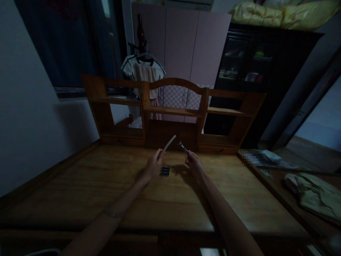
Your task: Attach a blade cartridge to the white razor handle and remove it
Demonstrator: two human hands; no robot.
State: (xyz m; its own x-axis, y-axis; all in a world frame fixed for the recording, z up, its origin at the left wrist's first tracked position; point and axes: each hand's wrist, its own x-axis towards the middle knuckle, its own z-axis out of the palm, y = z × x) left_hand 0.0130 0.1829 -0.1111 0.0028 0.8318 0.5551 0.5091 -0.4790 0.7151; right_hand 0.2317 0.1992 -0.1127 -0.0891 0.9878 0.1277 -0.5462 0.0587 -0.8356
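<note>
My left hand is closed around the lower end of a pale, slim, slightly curved stick, which slants up to the right. In the fingers of my right hand is a short slim tool with a dark shaft and a small shiny head; its exact kind is too dim to make out. The two held things point toward each other, with a gap between their tips. On the wooden table, just right of my left hand, several small dark bars lie side by side.
A wooden shelf unit stands along the table's far edge. Wall borders the left side. To the right, past a raised wooden edge, lie papers and a light green cloth. Clothes hang behind the shelf.
</note>
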